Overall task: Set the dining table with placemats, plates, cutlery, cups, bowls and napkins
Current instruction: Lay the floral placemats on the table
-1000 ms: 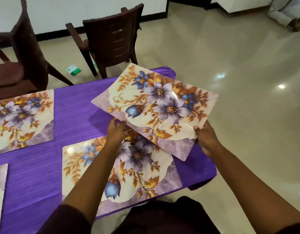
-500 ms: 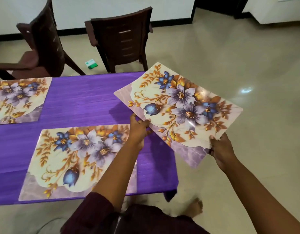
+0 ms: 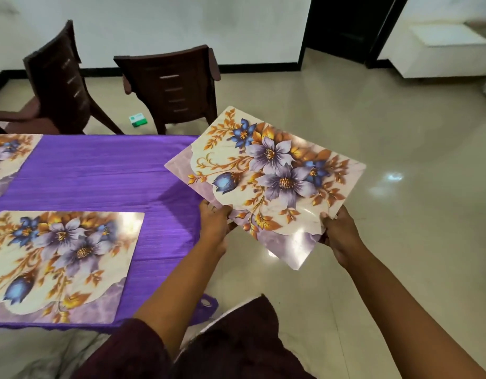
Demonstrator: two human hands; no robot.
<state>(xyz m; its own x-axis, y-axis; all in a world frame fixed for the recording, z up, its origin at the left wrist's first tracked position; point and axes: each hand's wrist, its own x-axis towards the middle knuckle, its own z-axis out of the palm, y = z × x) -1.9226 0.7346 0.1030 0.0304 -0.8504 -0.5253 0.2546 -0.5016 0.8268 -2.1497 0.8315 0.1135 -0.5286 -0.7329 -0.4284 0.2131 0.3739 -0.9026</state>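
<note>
I hold a floral placemat [image 3: 266, 181] in the air with both hands, tilted so its far edge sits higher than the near one. My left hand [image 3: 214, 225] grips the near left edge, thumb on top of the printed face and fingers curled beneath. My right hand [image 3: 338, 232] pinches the near right edge the same way, thumb on the glossy top. Most of the mat hangs past the right end of the surface [image 3: 99, 173], over the shiny tiled floor [image 3: 400, 132]; only its left corner reaches above the purple tablecloth, casting a shadow there.

A second placemat [image 3: 61, 263] with the same purple and blue flowers lies flat on the near side of the surface, close to its front edge, to the left of my left arm. A third placemat [image 3: 6, 160] lies flat at the far left, cut off by the frame edge, well apart from the second one.

Beyond the surface stand two dark brown chairs: one chair [image 3: 170, 86] with its back toward me, and another chair [image 3: 56, 80] to its left, turned sideways. A small green and white box [image 3: 138, 120] lies on the floor between them.
</note>
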